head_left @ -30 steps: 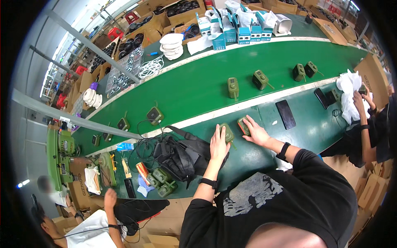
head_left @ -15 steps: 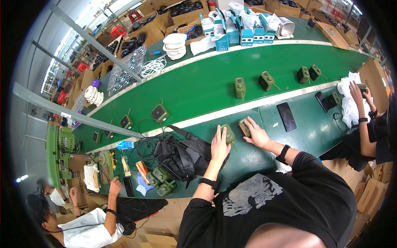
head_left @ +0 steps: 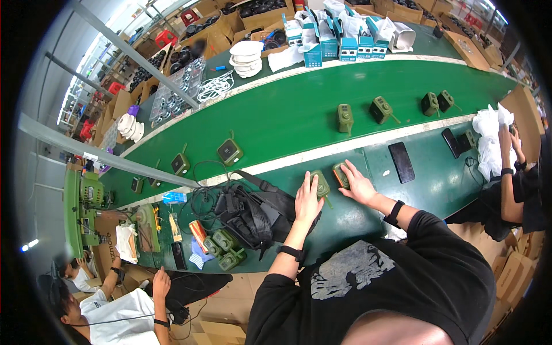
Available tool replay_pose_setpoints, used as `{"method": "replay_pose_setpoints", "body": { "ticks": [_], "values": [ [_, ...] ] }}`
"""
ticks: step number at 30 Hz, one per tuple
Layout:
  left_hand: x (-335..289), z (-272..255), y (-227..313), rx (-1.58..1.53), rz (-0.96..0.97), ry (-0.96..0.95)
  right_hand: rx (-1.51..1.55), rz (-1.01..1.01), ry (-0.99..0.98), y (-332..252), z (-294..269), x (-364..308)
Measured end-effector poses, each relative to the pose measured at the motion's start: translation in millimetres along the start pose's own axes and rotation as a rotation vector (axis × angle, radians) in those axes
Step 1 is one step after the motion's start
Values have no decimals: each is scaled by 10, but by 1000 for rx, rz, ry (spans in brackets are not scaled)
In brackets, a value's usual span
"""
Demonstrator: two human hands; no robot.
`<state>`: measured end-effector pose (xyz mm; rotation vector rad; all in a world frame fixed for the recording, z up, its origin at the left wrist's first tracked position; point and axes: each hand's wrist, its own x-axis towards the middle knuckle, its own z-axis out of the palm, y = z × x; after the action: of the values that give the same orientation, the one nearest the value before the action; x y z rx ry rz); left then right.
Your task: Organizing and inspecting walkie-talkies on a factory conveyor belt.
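Two small olive-green boxy devices stand side by side on the green bench in front of me. Around the left device (head_left: 321, 183), which has a knob on top and a short strap, my left hand (head_left: 308, 202) is closed, fingers along its side and thumb near its lower edge. My right hand (head_left: 359, 185) has its fingers over the right device (head_left: 340, 176), whose side shows orange; the hand covers part of it. A black phone (head_left: 401, 163) lies to the right of my right hand. Left of my left hand is a black bag (head_left: 253, 215) with straps and cables.
Beyond the bench runs a green conveyor belt (head_left: 287, 121) carrying several similar devices. More green devices (head_left: 224, 244) sit left of the bag. Co-workers are on both sides, the right one at white wrapping (head_left: 489, 141). Teal boxes (head_left: 345, 46) stand across the belt; a green machine (head_left: 80, 210) is far left.
Devices on the belt have shifted right. My hands stay on the two devices. The left co-worker's arm has come lower, and the right co-worker's hands have moved at the white wrapping.
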<state>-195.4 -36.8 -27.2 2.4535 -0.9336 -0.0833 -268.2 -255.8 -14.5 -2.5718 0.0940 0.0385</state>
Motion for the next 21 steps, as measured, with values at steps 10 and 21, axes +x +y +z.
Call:
{"method": "replay_pose_setpoints", "body": {
  "ticks": [10, 21],
  "values": [
    [80, 31, -12, -6, 18, 27, -15, -22, 7, -25, 25, 66],
    [240, 32, -19, 1, 30, 14, -26, -33, 14, -42, 27, 180]
  ]
}}
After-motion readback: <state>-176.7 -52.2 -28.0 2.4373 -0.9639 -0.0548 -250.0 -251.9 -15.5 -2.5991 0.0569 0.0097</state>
